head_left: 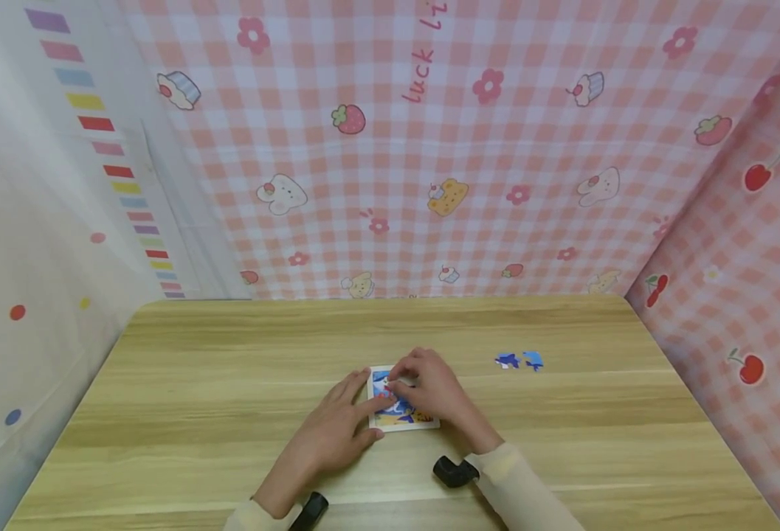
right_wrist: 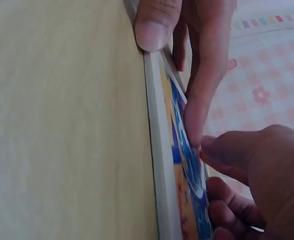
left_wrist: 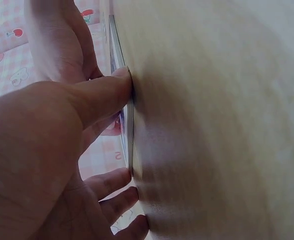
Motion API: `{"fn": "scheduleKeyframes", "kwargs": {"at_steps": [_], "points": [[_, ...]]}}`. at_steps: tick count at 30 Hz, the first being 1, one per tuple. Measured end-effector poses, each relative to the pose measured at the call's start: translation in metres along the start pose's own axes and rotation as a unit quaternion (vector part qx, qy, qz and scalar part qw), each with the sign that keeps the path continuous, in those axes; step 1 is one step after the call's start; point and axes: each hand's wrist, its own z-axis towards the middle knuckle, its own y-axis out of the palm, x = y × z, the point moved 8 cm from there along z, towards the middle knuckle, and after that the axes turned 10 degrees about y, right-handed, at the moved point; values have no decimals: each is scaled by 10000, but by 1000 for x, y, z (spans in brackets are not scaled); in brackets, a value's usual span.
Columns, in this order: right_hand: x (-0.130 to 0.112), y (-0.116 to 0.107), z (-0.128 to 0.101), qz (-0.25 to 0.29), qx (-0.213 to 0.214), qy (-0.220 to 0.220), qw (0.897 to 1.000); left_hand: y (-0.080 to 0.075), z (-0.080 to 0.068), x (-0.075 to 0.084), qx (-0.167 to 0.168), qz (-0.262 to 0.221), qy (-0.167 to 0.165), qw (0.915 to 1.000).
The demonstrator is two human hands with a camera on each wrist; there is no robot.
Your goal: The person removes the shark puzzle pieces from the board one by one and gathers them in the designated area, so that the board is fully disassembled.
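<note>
A small jigsaw puzzle in a white-rimmed tray (head_left: 405, 426) lies on the table, its picture blue with yellow at the bottom. My left hand (head_left: 333, 428) spans the tray's left side, thumb at the near edge, index finger pressed on the picture. The other left fingers (left_wrist: 118, 200) reach along the left edge, tips down at the tabletop. Over the picture's upper part, my right hand (head_left: 432, 387) pinches a puzzle piece between thumb and index finger; the fingers hide most of it. In the right wrist view, the right thumb (right_wrist: 226, 150) meets the left index fingertip.
Two loose blue puzzle pieces, one darker (head_left: 508, 361) and one lighter (head_left: 533, 360), lie on the wooden table (head_left: 230, 354) to the right of the tray. A pink checked cloth (head_left: 390, 162) hangs behind the table. Black wrist devices (head_left: 454, 472) sit on both wrists.
</note>
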Motion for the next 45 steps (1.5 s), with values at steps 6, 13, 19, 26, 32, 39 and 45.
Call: {"fn": "scheduleKeyframes", "kwargs": {"at_steps": [6,13,19,26,32,39,45], "points": [[0,2,2,-20,248,182,9995,-2,-1,2,57,45,70,9999],[0,1,0,349,354,268,9984,-2,1,2,86,79,141,9998],[1,1,1,1064,266,381,9932,-2,1,2,75,58,149,9998],[3,1,-1,1366,133,438,9896,0,0,1,1,55,87,9999],[5,-3,-3,1390,31,303,9898,1,0,0,-59,36,26,10000],[12,-16,-8,1224,146,468,9913,0,1,1,-86,-4,-4,10000],[19,-27,-10,1183,261,501,9914,0,0,1,-89,10,-25,10000]]}}
